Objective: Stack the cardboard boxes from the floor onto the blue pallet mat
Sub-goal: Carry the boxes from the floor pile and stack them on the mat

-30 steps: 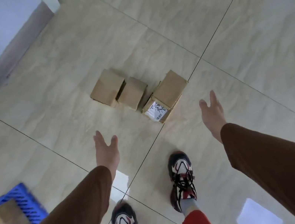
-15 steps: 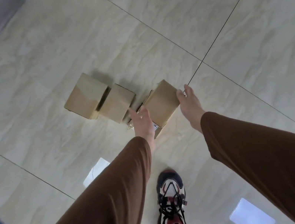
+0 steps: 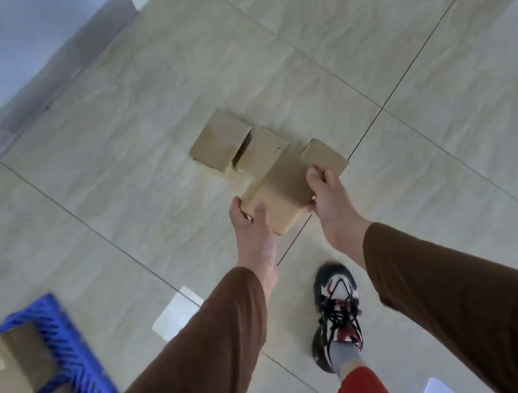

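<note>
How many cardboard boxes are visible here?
5. The held box sits between left hand and right hand. Behind it on the floor: left box, middle box, right box. A large box lies on the blue pallet mat, cut off; more may be hidden.

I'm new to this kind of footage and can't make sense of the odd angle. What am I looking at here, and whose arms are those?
The camera sits on a person's head, looking down, so the brown-sleeved arms are their own. The left hand and right hand grip opposite sides of one cardboard box. Behind it, three more boxes rest on the tiled floor: the far-left box, the middle box, and one partly hidden by the right hand. At lower left is the blue pallet mat with a larger carton on it. One sneaker shows below.
</note>
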A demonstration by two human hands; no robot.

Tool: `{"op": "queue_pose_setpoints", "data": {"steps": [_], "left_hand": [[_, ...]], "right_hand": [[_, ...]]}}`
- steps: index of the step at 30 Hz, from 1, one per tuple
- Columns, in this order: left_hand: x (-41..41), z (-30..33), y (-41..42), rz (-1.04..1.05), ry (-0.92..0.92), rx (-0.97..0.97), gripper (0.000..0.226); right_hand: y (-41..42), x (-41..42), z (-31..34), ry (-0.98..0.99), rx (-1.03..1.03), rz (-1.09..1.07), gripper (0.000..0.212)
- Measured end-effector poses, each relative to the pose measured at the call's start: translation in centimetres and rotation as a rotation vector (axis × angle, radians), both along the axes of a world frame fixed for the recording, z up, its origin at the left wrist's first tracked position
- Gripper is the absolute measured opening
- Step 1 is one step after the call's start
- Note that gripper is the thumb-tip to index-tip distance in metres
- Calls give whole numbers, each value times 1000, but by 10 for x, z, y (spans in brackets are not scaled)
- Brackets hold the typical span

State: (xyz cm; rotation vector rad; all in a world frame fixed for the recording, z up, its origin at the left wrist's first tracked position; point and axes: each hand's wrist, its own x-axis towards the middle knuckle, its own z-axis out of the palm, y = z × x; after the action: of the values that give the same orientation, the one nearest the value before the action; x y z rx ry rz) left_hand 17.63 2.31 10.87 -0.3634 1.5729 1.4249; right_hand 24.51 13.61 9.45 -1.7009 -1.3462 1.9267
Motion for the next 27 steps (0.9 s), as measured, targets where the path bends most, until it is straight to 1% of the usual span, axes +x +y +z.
{"op": "queue_pose_setpoints", "data": {"steps": [3,5,6,10,14,17,22,27], "left_hand": [[-14,17,-87,37,36,30,57],[-20,24,-148,60,52,20,57],[-22,28,-178,79,56,7,56],[-22,37,-290,215,51,-56,56],[-15,48,-382,393,22,-99,45],[-14,52,-435,497,-18,-101,41],[-19,44,-500,629,-122,-99,46],[-50,38,-545,720,-207,7,36]], "right_hand": [[-79,-18,23,41,-5,17,25],[-137,-28,35,50,-8,57,30],[-165,-32,39,50,-15,81,29],[-270,-45,46,62,-55,223,29],[-356,-50,40,75,-91,362,27],[-406,-58,36,78,-91,478,28],[-466,-81,37,62,-48,578,30],[-506,-131,39,45,29,679,26]]}}
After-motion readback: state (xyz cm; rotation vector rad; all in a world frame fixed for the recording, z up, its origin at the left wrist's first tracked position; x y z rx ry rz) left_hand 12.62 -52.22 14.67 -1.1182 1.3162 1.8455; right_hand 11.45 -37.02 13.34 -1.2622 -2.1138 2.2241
